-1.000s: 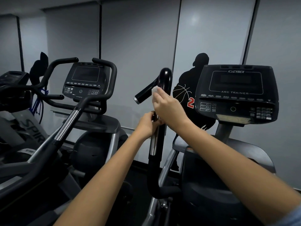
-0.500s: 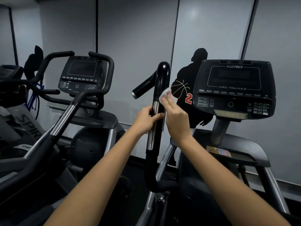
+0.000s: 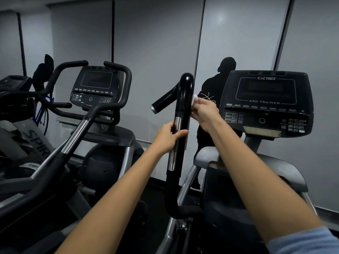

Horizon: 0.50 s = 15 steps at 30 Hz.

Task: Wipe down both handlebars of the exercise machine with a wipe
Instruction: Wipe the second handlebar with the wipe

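A tall black handlebar (image 3: 184, 96) with a chrome strip rises in the middle of the view, left of the machine's console (image 3: 266, 103). My left hand (image 3: 169, 137) is wrapped around the bar at the chrome strip. My right hand (image 3: 204, 111) presses a small white wipe (image 3: 194, 99) against the right side of the bar, just under its rounded top. A short side grip (image 3: 163, 102) sticks out to the left from the bar. The machine's other handlebar is out of view.
A second exercise machine (image 3: 95, 88) with curved black handlebars stands to the left, and another machine's frame (image 3: 27, 142) sits at the far left. A grey wall with a dark player silhouette (image 3: 211, 88) is behind. The machine's grey body (image 3: 256, 167) lies below my right arm.
My right hand with the wipe slid down the bar, then back up to just under its top on the right side. My left hand kept its grip on the chrome strip.
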Tool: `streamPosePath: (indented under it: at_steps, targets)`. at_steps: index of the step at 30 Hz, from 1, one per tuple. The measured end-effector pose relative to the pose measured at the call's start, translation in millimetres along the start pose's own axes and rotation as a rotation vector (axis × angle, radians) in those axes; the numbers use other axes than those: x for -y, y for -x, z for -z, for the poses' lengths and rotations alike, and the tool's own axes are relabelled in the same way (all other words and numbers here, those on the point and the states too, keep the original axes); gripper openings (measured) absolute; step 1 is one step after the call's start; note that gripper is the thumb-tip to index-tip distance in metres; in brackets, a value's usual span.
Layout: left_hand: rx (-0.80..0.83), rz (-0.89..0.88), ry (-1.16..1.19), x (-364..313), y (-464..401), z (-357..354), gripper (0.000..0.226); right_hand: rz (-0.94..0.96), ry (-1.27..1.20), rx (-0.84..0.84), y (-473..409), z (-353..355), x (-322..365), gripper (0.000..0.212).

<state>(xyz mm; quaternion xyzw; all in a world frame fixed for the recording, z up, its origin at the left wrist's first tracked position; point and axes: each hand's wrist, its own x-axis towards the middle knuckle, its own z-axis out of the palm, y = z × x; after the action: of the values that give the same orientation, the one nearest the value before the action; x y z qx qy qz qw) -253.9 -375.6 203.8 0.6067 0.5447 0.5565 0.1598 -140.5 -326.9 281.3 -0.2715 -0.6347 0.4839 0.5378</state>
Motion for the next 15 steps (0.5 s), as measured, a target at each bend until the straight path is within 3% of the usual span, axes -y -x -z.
streamPosePath:
  at_steps: [4,8,15]
  targets:
    - [-0.014,0.001,-0.015,1.7,-0.1,-1.3,0.032,-0.045,0.103,-0.031,-9.7,9.9,2.7,0.028]
    - [-0.005,0.005,-0.012,0.7,0.7,-1.0,0.033,-0.028,-0.072,-0.097,-30.6,0.6,27.5,0.031]
    - [-0.009,-0.022,-0.036,0.8,0.6,-0.3,0.036,0.011,0.045,0.047,-2.8,4.7,-5.4,0.034]
